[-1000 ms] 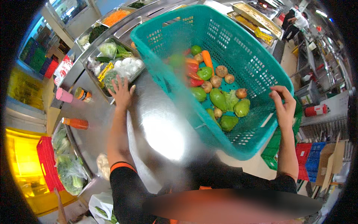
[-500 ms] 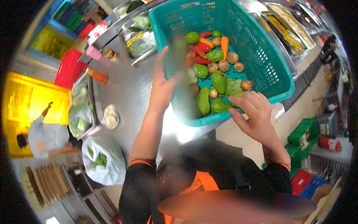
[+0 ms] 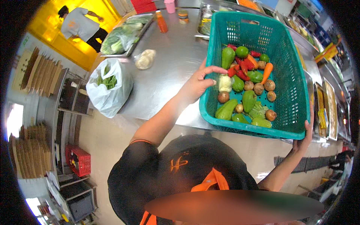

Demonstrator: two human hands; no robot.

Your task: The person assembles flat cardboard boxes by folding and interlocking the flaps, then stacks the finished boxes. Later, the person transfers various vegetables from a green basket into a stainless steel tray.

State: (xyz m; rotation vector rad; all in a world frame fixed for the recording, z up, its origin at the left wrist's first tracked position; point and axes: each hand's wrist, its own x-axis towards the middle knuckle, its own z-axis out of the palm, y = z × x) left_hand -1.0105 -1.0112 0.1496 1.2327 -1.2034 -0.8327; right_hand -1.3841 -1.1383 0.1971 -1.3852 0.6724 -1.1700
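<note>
A green plastic basket (image 3: 253,130) with perforated walls stands at the right of the steel table. Inside lie pale green chayotes (image 3: 226,109), brown onions (image 3: 269,85), carrots (image 3: 267,71), red peppers (image 3: 243,67), limes (image 3: 242,51) and some leafy greens (image 3: 258,111). My left hand (image 3: 197,83) is hooked over the basket's left rim, its index finger and thumb reaching inside; its other fingers are mostly hidden. At the near right corner my right hand (image 3: 305,135) grips the basket from outside, its thumb by the rim and its other fingers partly hidden.
Left on the steel table (image 3: 170,56) are a white plastic bag (image 3: 108,93) of green vegetables, a clear-wrapped pale item (image 3: 145,59), a tray of leafy vegetables (image 3: 123,35) and an orange bottle (image 3: 161,22). Another person (image 3: 80,24) stands beyond. Metal trays (image 3: 330,107) are at right.
My view has turned, and the basket appears farther right in it. My right hand has shifted from the near rim to the near right corner. My left fingers now reach over the left rim.
</note>
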